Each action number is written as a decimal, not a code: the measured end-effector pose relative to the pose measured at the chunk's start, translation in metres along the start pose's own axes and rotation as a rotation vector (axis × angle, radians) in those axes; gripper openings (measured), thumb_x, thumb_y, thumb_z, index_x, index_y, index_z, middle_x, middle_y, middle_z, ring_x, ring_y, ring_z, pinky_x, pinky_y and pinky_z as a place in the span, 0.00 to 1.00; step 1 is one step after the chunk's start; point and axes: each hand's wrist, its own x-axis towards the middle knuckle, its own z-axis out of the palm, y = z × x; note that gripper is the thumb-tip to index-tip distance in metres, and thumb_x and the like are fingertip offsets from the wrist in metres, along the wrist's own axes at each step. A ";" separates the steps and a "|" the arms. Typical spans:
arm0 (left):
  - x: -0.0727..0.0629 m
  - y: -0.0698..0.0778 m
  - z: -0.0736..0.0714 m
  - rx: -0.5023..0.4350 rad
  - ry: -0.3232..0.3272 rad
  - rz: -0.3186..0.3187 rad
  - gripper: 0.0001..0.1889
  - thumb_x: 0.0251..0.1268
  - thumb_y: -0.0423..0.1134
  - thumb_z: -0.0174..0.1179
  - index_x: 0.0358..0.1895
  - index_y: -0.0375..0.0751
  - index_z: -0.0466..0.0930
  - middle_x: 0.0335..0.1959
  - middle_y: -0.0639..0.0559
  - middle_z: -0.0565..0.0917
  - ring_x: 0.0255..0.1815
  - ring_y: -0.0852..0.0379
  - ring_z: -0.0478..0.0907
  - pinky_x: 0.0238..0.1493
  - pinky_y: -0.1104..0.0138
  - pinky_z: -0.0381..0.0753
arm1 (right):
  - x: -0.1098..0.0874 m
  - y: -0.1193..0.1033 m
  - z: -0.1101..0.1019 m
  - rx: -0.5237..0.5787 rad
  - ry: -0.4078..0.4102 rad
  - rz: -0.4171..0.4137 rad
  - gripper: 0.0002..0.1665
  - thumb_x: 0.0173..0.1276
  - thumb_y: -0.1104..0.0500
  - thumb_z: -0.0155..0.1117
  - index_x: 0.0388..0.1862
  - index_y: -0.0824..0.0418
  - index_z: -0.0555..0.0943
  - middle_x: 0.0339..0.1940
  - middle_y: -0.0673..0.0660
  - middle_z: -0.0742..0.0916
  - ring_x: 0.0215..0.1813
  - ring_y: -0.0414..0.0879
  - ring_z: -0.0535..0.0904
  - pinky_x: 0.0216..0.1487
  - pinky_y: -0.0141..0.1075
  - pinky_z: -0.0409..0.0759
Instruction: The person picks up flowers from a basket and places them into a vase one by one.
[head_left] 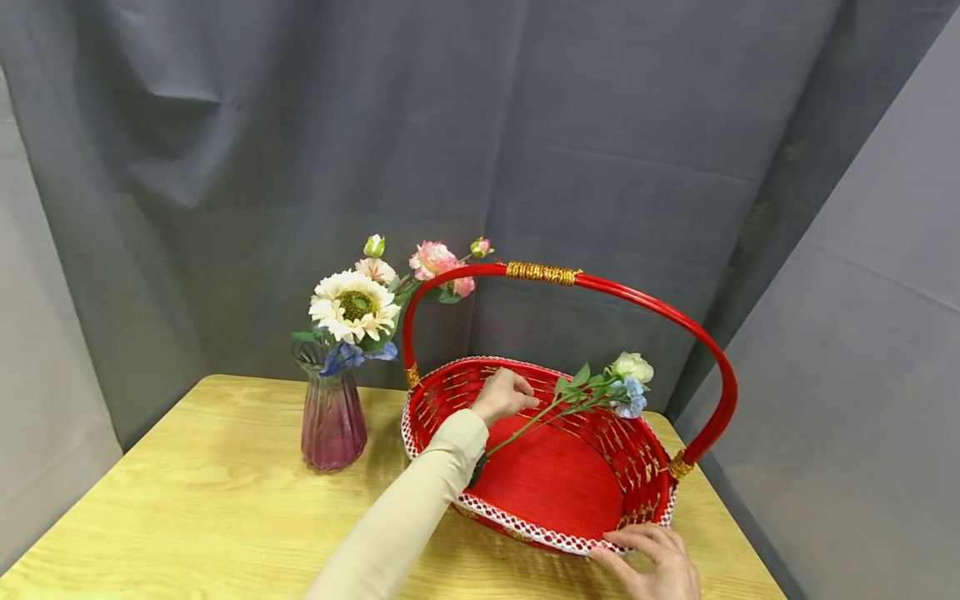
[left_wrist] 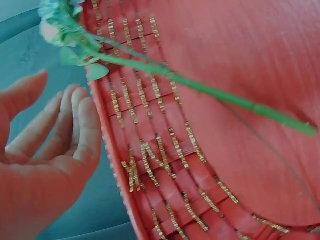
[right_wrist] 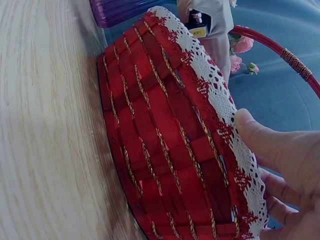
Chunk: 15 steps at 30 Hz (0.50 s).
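A red woven basket [head_left: 551, 483] with white lace trim stands on the table. Inside it, slanting up to the far right side, lies an artificial flower stem [head_left: 528, 423] with a white bloom [head_left: 632, 367] and a blue bloom [head_left: 630, 398]. My left hand [head_left: 504, 394] hovers over the basket's far side, beside the stem. In the left wrist view that hand [left_wrist: 55, 145] is relaxed, holding nothing, apart from the green stem [left_wrist: 200, 87]. With thumb and fingers on either side, my right hand [head_left: 652, 558] grips the near right lace rim [right_wrist: 220, 100].
Left of the basket stands a pink-purple glass vase [head_left: 332, 425] holding a large cream flower [head_left: 356, 305], pink flowers [head_left: 433, 261] and blue petals. The basket's tall red handle [head_left: 637, 297] arches over it. Grey curtains [head_left: 360, 125] hang behind the wooden table [head_left: 202, 500].
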 end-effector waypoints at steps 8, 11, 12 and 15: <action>0.000 -0.012 0.012 0.035 0.024 -0.066 0.11 0.53 0.34 0.71 0.40 0.36 0.87 0.38 0.48 0.86 0.38 0.52 0.79 0.38 0.67 0.79 | 0.002 -0.004 -0.003 -0.022 -0.079 0.082 0.14 0.36 0.47 0.86 0.21 0.42 0.87 0.29 0.41 0.84 0.39 0.38 0.73 0.38 0.39 0.77; 0.000 -0.017 0.016 0.043 -0.002 -0.071 0.10 0.53 0.31 0.70 0.40 0.35 0.88 0.40 0.47 0.86 0.39 0.53 0.78 0.37 0.67 0.80 | 0.002 -0.004 -0.003 -0.021 -0.069 0.083 0.14 0.35 0.48 0.87 0.21 0.42 0.87 0.28 0.40 0.84 0.38 0.35 0.72 0.37 0.38 0.77; 0.000 -0.018 0.017 0.048 -0.011 -0.068 0.10 0.53 0.30 0.69 0.40 0.35 0.88 0.40 0.47 0.86 0.39 0.52 0.78 0.38 0.67 0.80 | 0.001 -0.003 -0.002 -0.020 -0.061 0.081 0.15 0.35 0.49 0.87 0.21 0.43 0.87 0.28 0.40 0.84 0.38 0.34 0.72 0.37 0.38 0.77; 0.001 -0.019 0.019 0.056 -0.036 -0.049 0.09 0.52 0.27 0.67 0.39 0.33 0.88 0.42 0.45 0.86 0.40 0.51 0.79 0.39 0.65 0.80 | 0.001 -0.002 -0.001 -0.014 -0.040 0.067 0.15 0.34 0.50 0.87 0.21 0.42 0.87 0.27 0.39 0.83 0.38 0.32 0.72 0.36 0.38 0.77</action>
